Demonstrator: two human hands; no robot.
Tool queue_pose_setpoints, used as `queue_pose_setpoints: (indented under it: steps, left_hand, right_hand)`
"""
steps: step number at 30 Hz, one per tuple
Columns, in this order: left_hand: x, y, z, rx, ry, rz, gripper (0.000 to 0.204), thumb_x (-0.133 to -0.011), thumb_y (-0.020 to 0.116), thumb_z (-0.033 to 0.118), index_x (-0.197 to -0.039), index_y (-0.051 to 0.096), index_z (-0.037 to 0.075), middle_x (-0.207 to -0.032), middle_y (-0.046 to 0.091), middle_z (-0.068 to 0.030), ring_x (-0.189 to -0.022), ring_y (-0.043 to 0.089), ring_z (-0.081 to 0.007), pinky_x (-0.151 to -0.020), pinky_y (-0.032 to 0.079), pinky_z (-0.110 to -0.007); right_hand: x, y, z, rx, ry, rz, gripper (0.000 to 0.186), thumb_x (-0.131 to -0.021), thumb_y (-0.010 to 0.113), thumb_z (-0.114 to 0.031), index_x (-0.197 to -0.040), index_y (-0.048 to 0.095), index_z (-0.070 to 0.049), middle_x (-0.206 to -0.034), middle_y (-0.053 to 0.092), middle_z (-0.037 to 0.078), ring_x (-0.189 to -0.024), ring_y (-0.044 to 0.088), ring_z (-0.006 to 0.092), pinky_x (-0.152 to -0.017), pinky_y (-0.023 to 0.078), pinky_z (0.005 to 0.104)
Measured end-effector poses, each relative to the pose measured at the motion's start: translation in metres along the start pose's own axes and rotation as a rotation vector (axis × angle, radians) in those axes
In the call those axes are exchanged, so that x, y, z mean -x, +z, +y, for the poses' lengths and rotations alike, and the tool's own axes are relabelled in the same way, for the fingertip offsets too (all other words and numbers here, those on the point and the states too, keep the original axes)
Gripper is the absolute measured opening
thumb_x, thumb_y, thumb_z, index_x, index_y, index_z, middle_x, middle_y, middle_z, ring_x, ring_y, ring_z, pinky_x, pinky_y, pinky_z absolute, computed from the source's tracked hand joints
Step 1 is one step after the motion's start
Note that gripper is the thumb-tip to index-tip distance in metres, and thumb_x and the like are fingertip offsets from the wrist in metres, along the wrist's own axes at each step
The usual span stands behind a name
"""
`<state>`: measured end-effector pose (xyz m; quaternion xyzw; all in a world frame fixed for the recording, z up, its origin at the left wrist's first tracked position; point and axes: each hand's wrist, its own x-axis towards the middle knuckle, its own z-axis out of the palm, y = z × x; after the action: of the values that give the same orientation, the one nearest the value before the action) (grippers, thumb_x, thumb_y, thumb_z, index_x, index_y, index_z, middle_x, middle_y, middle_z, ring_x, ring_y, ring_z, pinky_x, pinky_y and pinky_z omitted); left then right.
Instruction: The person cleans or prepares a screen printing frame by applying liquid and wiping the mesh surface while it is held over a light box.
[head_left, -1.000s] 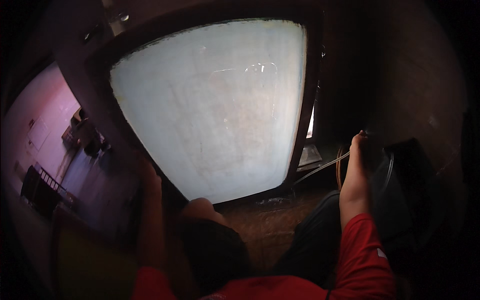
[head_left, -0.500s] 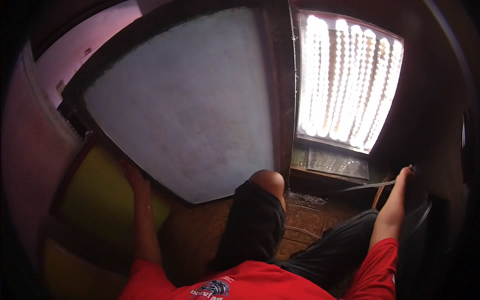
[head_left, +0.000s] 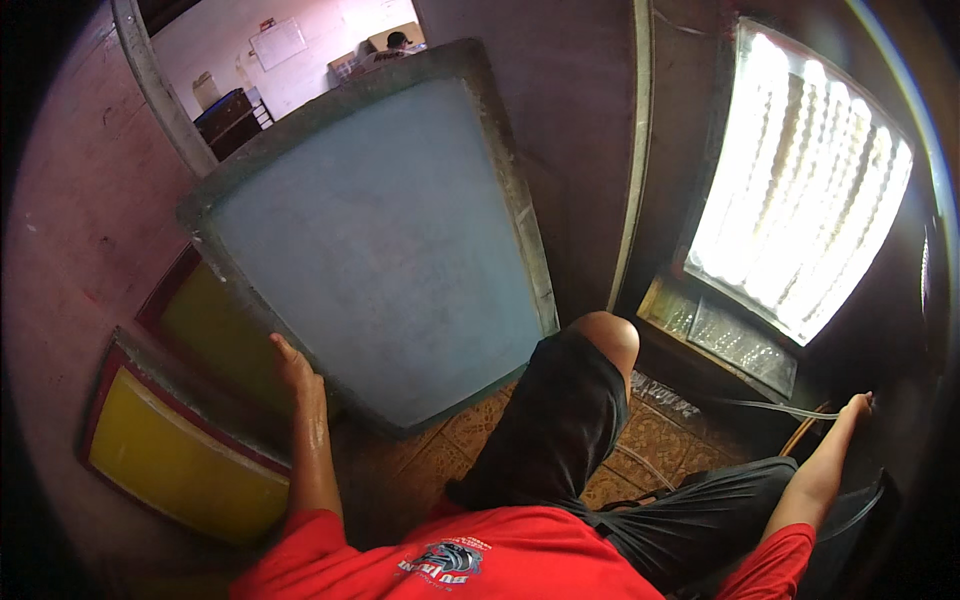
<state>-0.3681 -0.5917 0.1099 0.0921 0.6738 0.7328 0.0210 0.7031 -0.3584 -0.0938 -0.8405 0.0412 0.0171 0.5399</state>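
Observation:
A large screen-printing frame (head_left: 380, 240), with a blue-grey mesh and dark, worn edges, stands tilted in front of me. My left hand (head_left: 295, 368) is closed on its lower left edge, with some fingers hidden behind it. Far to the right, my right hand (head_left: 853, 405) is closed beside a dark shape; what lies in its fingers is hidden in shadow. A thin grey hose (head_left: 770, 405) runs to the wrist there. My bare knee (head_left: 608, 338) is close to the frame's lower right corner.
Yellow framed panels (head_left: 185, 450) lean at the left by the pink wall (head_left: 70, 230). A bright panel of glowing vertical strips (head_left: 800, 190) is at the right, above a ledge (head_left: 720, 340). Brown patterned tiles (head_left: 450, 440) cover the floor. A person (head_left: 390, 50) is beyond the frame.
My view has turned, showing more of the room behind. The frame now stands lower and its top edge shows. My left hand stays at its lower left edge; my right arm stays stretched out.

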Motion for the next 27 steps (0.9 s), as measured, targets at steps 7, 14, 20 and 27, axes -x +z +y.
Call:
queue_pose_setpoints:
  steps: [7, 14, 20, 27]
  left_hand:
    - [0.004, -0.004, -0.025, -0.096, -0.257, 0.085, 0.087, -0.078, 0.04, 0.069, -0.133, 0.031, 0.002, -0.139, 0.028, -0.0168, -0.126, 0.03, -0.0333, -0.098, 0.027, -0.054]
    - [-0.036, -0.031, -0.054, -0.097, -0.302, 0.199, 0.085, -0.077, 0.042, 0.069, -0.132, 0.034, 0.005, -0.138, 0.032, -0.0163, -0.122, 0.034, -0.0379, -0.095, 0.024, -0.063]
    - [-0.037, -0.033, -0.052, -0.133, -0.365, 0.265, 0.083, -0.078, 0.041, 0.068, -0.133, 0.034, 0.006, -0.139, 0.03, -0.0162, -0.124, 0.03, -0.0386, -0.093, 0.023, -0.066]
    - [-0.04, -0.036, -0.104, -0.018, -0.396, 0.199, 0.083, -0.078, 0.038, 0.069, -0.136, 0.029, 0.01, -0.142, 0.023, -0.0147, -0.127, 0.026, -0.0384, -0.093, 0.021, -0.068]
  right_hand:
    - [-0.007, -0.01, -0.021, -0.098, -0.159, 0.035, 0.059, -0.086, 0.047, -0.042, -0.113, 0.05, 0.01, -0.12, 0.05, 0.024, -0.112, 0.048, 0.0351, -0.097, 0.036, 0.041]
    - [-0.016, 0.021, -0.033, 0.023, -0.141, 0.051, 0.066, -0.084, 0.047, -0.048, -0.109, 0.051, 0.013, -0.117, 0.05, 0.027, -0.111, 0.049, 0.0358, -0.096, 0.037, 0.0414]
    - [-0.025, 0.044, -0.016, 0.094, -0.127, 0.053, 0.073, -0.081, 0.047, -0.053, -0.107, 0.051, 0.015, -0.115, 0.051, 0.029, -0.109, 0.05, 0.0364, -0.095, 0.038, 0.0418]
    - [-0.06, 0.033, -0.054, 0.087, -0.192, 0.134, 0.08, -0.079, 0.047, -0.058, -0.103, 0.052, 0.017, -0.113, 0.051, 0.031, -0.107, 0.052, 0.0369, -0.094, 0.039, 0.0424]
